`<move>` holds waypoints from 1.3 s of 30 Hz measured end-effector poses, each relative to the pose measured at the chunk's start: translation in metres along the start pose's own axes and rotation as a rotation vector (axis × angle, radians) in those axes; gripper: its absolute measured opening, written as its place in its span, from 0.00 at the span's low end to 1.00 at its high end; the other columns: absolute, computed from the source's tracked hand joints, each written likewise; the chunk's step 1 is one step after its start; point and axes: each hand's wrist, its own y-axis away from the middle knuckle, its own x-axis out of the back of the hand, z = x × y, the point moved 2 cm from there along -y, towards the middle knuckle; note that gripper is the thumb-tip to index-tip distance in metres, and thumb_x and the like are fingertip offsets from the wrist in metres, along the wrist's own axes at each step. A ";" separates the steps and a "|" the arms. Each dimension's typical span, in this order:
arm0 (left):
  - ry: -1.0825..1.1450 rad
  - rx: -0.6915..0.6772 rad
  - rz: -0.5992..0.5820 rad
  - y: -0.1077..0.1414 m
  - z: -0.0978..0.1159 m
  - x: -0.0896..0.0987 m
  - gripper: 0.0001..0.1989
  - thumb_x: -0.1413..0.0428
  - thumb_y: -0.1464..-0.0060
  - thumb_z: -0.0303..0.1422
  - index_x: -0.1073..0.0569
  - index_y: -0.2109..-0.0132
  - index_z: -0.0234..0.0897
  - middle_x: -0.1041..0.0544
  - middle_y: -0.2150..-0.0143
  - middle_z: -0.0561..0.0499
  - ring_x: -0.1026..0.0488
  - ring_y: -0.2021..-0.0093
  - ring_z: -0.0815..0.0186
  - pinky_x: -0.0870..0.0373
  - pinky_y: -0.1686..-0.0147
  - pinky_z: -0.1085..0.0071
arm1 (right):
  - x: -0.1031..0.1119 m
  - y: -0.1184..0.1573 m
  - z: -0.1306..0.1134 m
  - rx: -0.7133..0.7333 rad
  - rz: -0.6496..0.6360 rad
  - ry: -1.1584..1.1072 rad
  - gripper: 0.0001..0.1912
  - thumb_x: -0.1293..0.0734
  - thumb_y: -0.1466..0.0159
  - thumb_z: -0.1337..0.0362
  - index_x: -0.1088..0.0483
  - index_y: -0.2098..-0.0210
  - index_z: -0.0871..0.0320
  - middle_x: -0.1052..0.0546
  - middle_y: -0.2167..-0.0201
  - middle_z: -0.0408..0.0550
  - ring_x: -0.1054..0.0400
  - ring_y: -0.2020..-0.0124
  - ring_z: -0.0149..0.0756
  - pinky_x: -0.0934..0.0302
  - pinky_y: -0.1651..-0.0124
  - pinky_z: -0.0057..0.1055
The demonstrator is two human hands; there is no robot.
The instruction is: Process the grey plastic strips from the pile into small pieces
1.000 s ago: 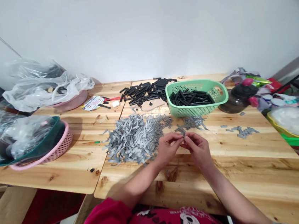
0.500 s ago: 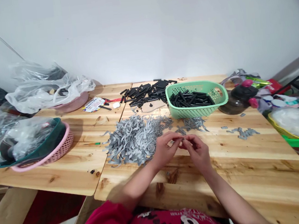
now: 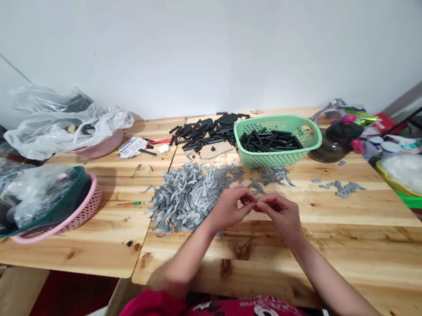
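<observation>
My left hand (image 3: 235,207) and my right hand (image 3: 281,213) meet fingertip to fingertip just above the table. Both are pinched closed on something small, probably a grey piece, mostly hidden by the fingers. Left of my hands lies a large heap of grey strips (image 3: 181,196), with finer grey scraps (image 3: 228,175) along its right side. Behind my hands is a smaller pile of grey pieces (image 3: 273,175). Short grey pieces (image 3: 344,188) lie scattered farther right.
A green basket (image 3: 281,159) of black tubes stands behind my hands. More black tubes (image 3: 208,130) lie by the wall. Pink and teal baskets (image 3: 84,211) with plastic bags stand at left. A dark jar (image 3: 332,142) sits at right on the wooden table (image 3: 355,243).
Both hands have shifted slightly downward, and my right hand has turned a little, its fingers now flatter. The fingertips remain together.
</observation>
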 end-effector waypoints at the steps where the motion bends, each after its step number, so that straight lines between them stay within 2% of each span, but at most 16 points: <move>1: -0.010 0.004 -0.014 0.000 0.000 0.000 0.03 0.44 0.44 0.28 0.27 0.64 0.33 0.26 0.67 0.49 0.30 0.68 0.69 0.34 0.66 0.74 | 0.000 -0.001 0.000 -0.034 -0.017 -0.018 0.05 0.27 0.42 0.62 0.23 0.68 0.57 0.21 0.69 0.47 0.26 0.68 0.33 0.28 0.61 0.29; 5: -0.061 0.020 -0.048 0.001 0.001 -0.004 0.04 0.46 0.43 0.29 0.29 0.65 0.34 0.26 0.68 0.50 0.31 0.66 0.68 0.36 0.64 0.73 | 0.001 -0.005 0.000 -0.232 -0.094 -0.163 0.08 0.25 0.44 0.61 0.25 0.70 0.58 0.23 0.71 0.45 0.27 0.68 0.31 0.29 0.61 0.28; 9: 0.002 0.046 -0.060 0.001 -0.002 -0.009 0.04 0.46 0.42 0.30 0.30 0.64 0.34 0.27 0.68 0.50 0.31 0.66 0.69 0.36 0.64 0.73 | 0.003 -0.007 0.000 -0.415 -0.150 -0.342 0.11 0.24 0.47 0.61 0.28 0.74 0.59 0.27 0.75 0.43 0.31 0.73 0.27 0.30 0.65 0.25; 13: 0.054 0.088 -0.042 0.000 -0.007 -0.009 0.04 0.47 0.42 0.30 0.31 0.65 0.34 0.27 0.68 0.50 0.32 0.67 0.69 0.36 0.66 0.74 | 0.007 -0.008 0.000 -0.462 -0.143 -0.380 0.12 0.23 0.48 0.61 0.28 0.75 0.60 0.28 0.76 0.42 0.33 0.74 0.25 0.31 0.68 0.23; 17: 0.190 0.145 0.027 -0.001 -0.013 -0.010 0.09 0.49 0.39 0.35 0.29 0.58 0.34 0.25 0.63 0.47 0.29 0.62 0.67 0.33 0.62 0.73 | 0.006 -0.007 0.001 -0.485 -0.104 -0.372 0.13 0.22 0.50 0.60 0.27 0.74 0.60 0.29 0.76 0.42 0.34 0.75 0.25 0.32 0.69 0.22; 19: 0.234 0.190 0.056 -0.001 -0.016 -0.012 0.11 0.48 0.39 0.37 0.28 0.58 0.33 0.24 0.63 0.46 0.28 0.62 0.66 0.32 0.61 0.72 | 0.006 -0.008 0.001 -0.488 -0.083 -0.339 0.15 0.22 0.51 0.58 0.27 0.73 0.60 0.28 0.75 0.42 0.33 0.75 0.25 0.32 0.69 0.25; 20: 0.231 0.206 0.056 -0.001 -0.018 -0.014 0.12 0.46 0.40 0.38 0.27 0.59 0.33 0.24 0.64 0.46 0.28 0.63 0.66 0.31 0.61 0.71 | 0.008 -0.010 0.001 -0.474 -0.075 -0.286 0.16 0.23 0.51 0.56 0.28 0.72 0.59 0.28 0.75 0.42 0.33 0.75 0.27 0.31 0.68 0.26; 22: 0.194 0.216 0.068 -0.001 -0.022 -0.018 0.13 0.42 0.45 0.39 0.27 0.61 0.32 0.24 0.66 0.47 0.28 0.66 0.67 0.31 0.64 0.72 | 0.022 -0.015 0.000 -0.381 0.009 -0.034 0.19 0.25 0.51 0.51 0.27 0.71 0.59 0.26 0.74 0.45 0.31 0.74 0.31 0.31 0.67 0.31; 24: 0.134 0.218 0.118 -0.001 -0.027 -0.022 0.12 0.41 0.46 0.38 0.27 0.61 0.33 0.24 0.67 0.48 0.29 0.68 0.68 0.32 0.65 0.72 | 0.049 -0.023 -0.003 -0.234 0.207 0.324 0.22 0.28 0.49 0.46 0.27 0.68 0.60 0.25 0.73 0.49 0.30 0.72 0.37 0.31 0.64 0.36; 26: 0.067 0.227 0.163 -0.001 -0.032 -0.024 0.09 0.43 0.44 0.36 0.27 0.62 0.33 0.24 0.67 0.48 0.29 0.68 0.68 0.32 0.65 0.72 | 0.081 -0.028 -0.006 -0.165 0.412 0.500 0.24 0.31 0.47 0.46 0.26 0.65 0.61 0.25 0.70 0.54 0.30 0.67 0.43 0.34 0.58 0.42; 28: -0.001 0.233 0.168 -0.001 -0.037 -0.027 0.07 0.45 0.43 0.33 0.27 0.64 0.34 0.24 0.69 0.49 0.29 0.69 0.68 0.34 0.66 0.72 | 0.108 -0.031 -0.006 -0.164 0.517 0.682 0.21 0.31 0.47 0.50 0.24 0.66 0.63 0.25 0.71 0.58 0.31 0.63 0.51 0.39 0.53 0.48; 29: -0.031 0.231 0.160 -0.001 -0.039 -0.028 0.06 0.45 0.43 0.33 0.27 0.65 0.34 0.24 0.69 0.50 0.29 0.69 0.68 0.34 0.66 0.72 | 0.117 -0.033 -0.005 -0.163 0.531 0.892 0.21 0.34 0.44 0.50 0.23 0.65 0.63 0.25 0.70 0.60 0.31 0.62 0.52 0.41 0.53 0.48; 32: -0.091 0.231 0.154 -0.002 -0.045 -0.031 0.06 0.46 0.44 0.31 0.26 0.66 0.35 0.24 0.70 0.50 0.29 0.69 0.68 0.35 0.67 0.72 | 0.118 -0.043 0.002 -0.114 0.423 1.235 0.22 0.38 0.38 0.53 0.23 0.57 0.63 0.24 0.62 0.62 0.30 0.60 0.52 0.41 0.54 0.42; 36: -0.127 0.256 0.176 -0.002 -0.053 -0.032 0.05 0.46 0.46 0.29 0.26 0.66 0.35 0.24 0.70 0.50 0.29 0.69 0.67 0.35 0.67 0.73 | 0.094 -0.067 0.015 -0.103 0.221 1.247 0.30 0.36 0.39 0.48 0.30 0.44 0.60 0.27 0.54 0.62 0.30 0.59 0.49 0.41 0.57 0.37; 39: -0.163 0.265 0.176 -0.002 -0.057 -0.033 0.05 0.46 0.46 0.29 0.25 0.65 0.34 0.24 0.68 0.49 0.28 0.67 0.66 0.33 0.65 0.72 | 0.081 -0.080 0.021 -0.090 0.108 1.199 0.24 0.34 0.40 0.54 0.27 0.48 0.58 0.26 0.56 0.58 0.30 0.60 0.47 0.42 0.57 0.35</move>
